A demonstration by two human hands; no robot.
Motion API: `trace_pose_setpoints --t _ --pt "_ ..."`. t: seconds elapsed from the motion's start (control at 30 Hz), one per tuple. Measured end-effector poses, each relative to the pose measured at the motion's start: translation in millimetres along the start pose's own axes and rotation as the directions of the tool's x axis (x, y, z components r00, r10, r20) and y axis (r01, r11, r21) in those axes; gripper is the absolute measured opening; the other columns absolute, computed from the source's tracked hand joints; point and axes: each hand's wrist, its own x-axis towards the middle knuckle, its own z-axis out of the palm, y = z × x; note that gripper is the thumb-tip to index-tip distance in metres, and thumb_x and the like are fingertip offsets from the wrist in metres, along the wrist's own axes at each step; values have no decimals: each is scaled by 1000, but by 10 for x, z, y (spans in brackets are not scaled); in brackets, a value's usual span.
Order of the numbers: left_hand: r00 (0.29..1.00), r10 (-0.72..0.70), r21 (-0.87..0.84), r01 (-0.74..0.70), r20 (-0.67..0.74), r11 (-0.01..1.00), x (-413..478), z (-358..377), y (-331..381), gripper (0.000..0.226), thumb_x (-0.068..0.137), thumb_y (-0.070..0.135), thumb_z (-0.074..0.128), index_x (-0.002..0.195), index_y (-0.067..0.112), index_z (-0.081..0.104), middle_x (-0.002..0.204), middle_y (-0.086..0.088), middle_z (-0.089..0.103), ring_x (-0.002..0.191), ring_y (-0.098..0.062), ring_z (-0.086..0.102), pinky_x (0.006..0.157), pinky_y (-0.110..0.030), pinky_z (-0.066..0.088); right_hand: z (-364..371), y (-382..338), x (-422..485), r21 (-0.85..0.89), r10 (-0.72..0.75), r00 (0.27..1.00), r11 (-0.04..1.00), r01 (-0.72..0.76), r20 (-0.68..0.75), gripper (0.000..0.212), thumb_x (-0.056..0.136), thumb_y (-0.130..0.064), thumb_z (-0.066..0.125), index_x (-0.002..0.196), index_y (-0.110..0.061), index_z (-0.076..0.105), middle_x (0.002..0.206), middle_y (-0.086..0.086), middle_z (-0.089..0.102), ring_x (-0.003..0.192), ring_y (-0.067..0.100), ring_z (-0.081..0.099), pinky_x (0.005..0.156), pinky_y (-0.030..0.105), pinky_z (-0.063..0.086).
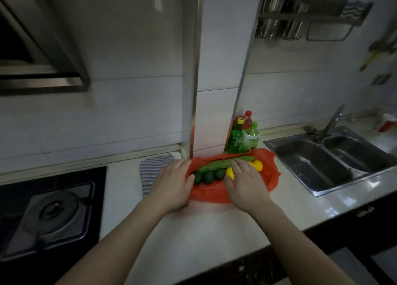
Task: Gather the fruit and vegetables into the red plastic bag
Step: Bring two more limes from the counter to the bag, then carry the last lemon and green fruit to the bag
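Note:
The red plastic bag (268,175) lies open on the white counter against the wall. Inside it lie a long green vegetable (214,165), three dark green fruits (208,176) and yellow fruits (257,165). My left hand (171,184) grips the bag's left edge, its thumb curled over the rim next to the green fruits. My right hand (245,183) lies over the bag's middle with fingers spread, touching a yellow fruit (229,173) and the long vegetable; it hides part of the contents.
A striped cloth (150,170) lies left of the bag. Three bottles (242,137) stand behind it at the wall. A double steel sink (335,157) with a tap sits to the right, a gas hob (51,211) to the left. The counter's front edge (214,269) runs below.

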Motion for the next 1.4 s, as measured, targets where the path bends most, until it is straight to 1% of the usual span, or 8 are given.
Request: trace_pose_setpoints --t 0.2,0.37,0.53,0.6,0.8,0.97,1.13,1.4 --pt "997 -68 20 69 -33 997 -756 -253 174 53 91 42 37 138 18 45 144 -4 46 132 -22 42 110 -37 34 -229 -205 -665 20 -54 998 998 54 -28 59 89 -41 32 132 -4 49 138 14 49 131 30 39 111 41 30" --pt "986 -144 31 147 -78 989 -1427 -495 198 53 91 42 36 138 17 46 140 -3 50 127 -23 46 108 -36 36 -339 -482 -1096 58 -90 996 994 89 25 62 90 -42 33 140 -7 42 146 12 41 137 28 31 115 38 22" --pt "971 -205 54 212 -124 976 -1960 -818 87 50 100 35 40 146 16 37 153 -5 36 141 -20 30 116 -34 20 -484 -984 -1325 87 -193 981 977 194 -20 59 90 -42 35 136 -8 47 141 11 47 132 27 38 113 38 27" --pt "964 -231 55 240 -134 969 -2140 -938 -12 51 101 36 37 148 18 33 156 -3 30 144 -18 25 118 -33 16 -547 -1221 -1405 82 -236 970 967 240 -55 51 91 -37 41 132 -7 49 135 12 51 128 28 41 111 36 26" --pt "938 -297 44 309 -178 950 -2753 -1347 -511 52 100 39 36 149 20 33 157 -3 29 145 -19 23 119 -37 16 -581 -2038 -1618 69 -318 945 944 323 -77 55 93 -35 43 139 -5 42 145 13 42 135 26 34 114 30 18" --pt "900 -359 65 385 -245 921 -3504 -1819 -1116 52 99 40 37 147 21 35 155 -1 32 143 -17 25 119 -38 19 -456 -3030 -1884 111 -358 933 926 360 -40 55 95 -37 39 141 -7 40 146 10 41 135 25 33 114 34 21" --pt "854 -428 79 468 -297 880 -4256 -2266 -1728 52 100 40 36 148 21 34 155 0 33 144 -16 23 119 -40 18 -283 -4021 -2148 136 -428 903 893 430 -43 52 97 -38 40 142 -11 40 146 6 41 136 22 31 113 31 18" --pt "793 -502 87 560 -345 824 -5171 -2765 -2521 53 100 42 35 148 19 35 154 -1 35 144 -16 24 119 -39 19 -43 -5206 -2410 196 -516 856 840 505 7 54 97 -39 36 144 -12 37 149 4 37 139 21 27 116 33 20"
